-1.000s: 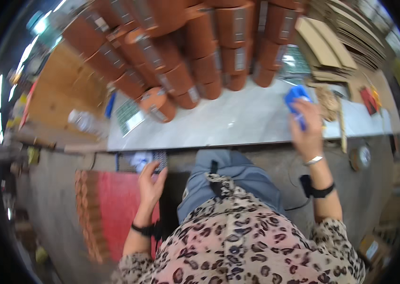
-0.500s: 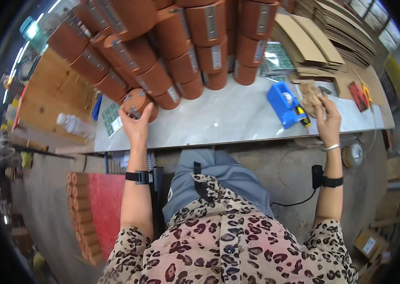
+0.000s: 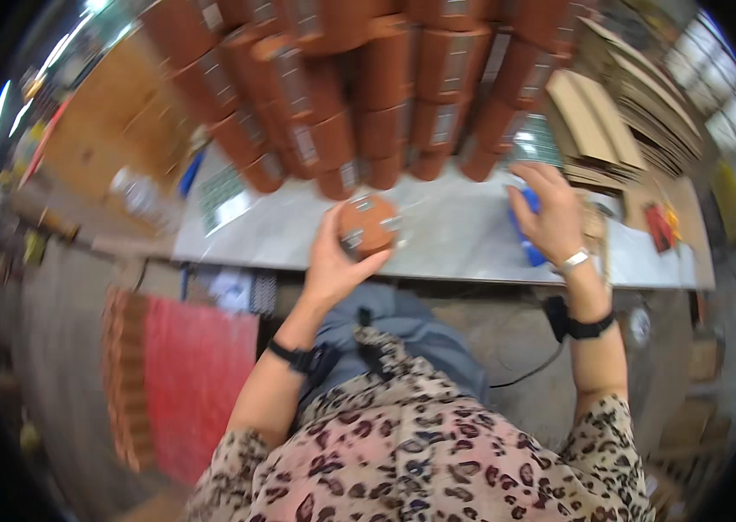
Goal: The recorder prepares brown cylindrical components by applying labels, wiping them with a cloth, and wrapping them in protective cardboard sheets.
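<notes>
My left hand (image 3: 338,268) is wrapped round a short reddish-brown cylinder (image 3: 370,222) above the front of the table. Its round end faces up and carries several small metal pieces. My right hand (image 3: 551,209) is over the blue plastic bin (image 3: 528,235), fingers stretched and the thumb apart, with nothing visible in it. That hand hides much of the bin and its contents. Behind both hands stand tall stacks of similar reddish-brown cylinders (image 3: 383,126) with metal strips along their sides.
Flat cardboard pieces (image 3: 598,122) are piled at the back right. A red card-like item (image 3: 659,228) lies at the table's right. A clear plastic bottle (image 3: 137,193) and a green patterned sheet (image 3: 221,198) are at the left. Below left is a red surface (image 3: 198,383) beside more cylinders.
My left hand has brought the cylinder rightward and nearer to me, away from the stacks. My right hand has left the brown crumpled material and moved left over the blue bin.
</notes>
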`<act>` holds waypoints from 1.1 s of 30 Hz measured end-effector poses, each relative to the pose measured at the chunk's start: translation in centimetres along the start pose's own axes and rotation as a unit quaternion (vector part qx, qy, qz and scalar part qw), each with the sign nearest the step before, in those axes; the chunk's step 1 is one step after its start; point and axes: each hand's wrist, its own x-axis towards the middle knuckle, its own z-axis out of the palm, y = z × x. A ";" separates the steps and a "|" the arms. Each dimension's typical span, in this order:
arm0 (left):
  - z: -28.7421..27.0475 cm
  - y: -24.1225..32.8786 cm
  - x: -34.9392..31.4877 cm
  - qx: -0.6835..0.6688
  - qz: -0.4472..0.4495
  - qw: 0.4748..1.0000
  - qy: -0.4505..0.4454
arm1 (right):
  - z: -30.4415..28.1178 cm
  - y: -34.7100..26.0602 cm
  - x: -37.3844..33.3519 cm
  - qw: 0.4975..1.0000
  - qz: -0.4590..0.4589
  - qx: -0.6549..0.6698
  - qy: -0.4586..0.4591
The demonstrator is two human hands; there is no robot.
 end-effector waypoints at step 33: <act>3.3 1.0 1.3 -0.101 0.015 0.991 -0.086 | 4.1 -6.8 2.3 0.979 -0.058 0.195 0.030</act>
